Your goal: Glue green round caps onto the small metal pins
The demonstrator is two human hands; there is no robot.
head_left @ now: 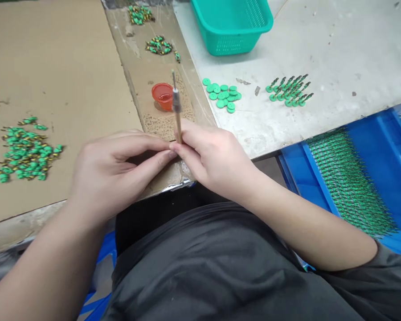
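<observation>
My right hand [214,154] grips a pen-like tool [177,107] with a wooden-coloured shaft, a grey collar and a thin tip pointing up and away. My left hand [116,167] is closed in a pinch, its thumb and forefinger meeting the right fingertips. Whatever lies between the left fingertips is hidden or too small to name. Just beyond the hands stands a small red cup [160,91] with some liquid in it. To its right lie loose green round discs [222,94]. Farther right, several green discs with dark upright figures [290,91] stand in rows.
A pile of small green, yellow and dark pieces [30,151] lies on the cardboard [53,67] at left. Smaller piles [158,45] sit beyond the cup. A green basket [234,42] stands at the back. Below right, a blue bin [381,147] contains rows of green pieces [350,183].
</observation>
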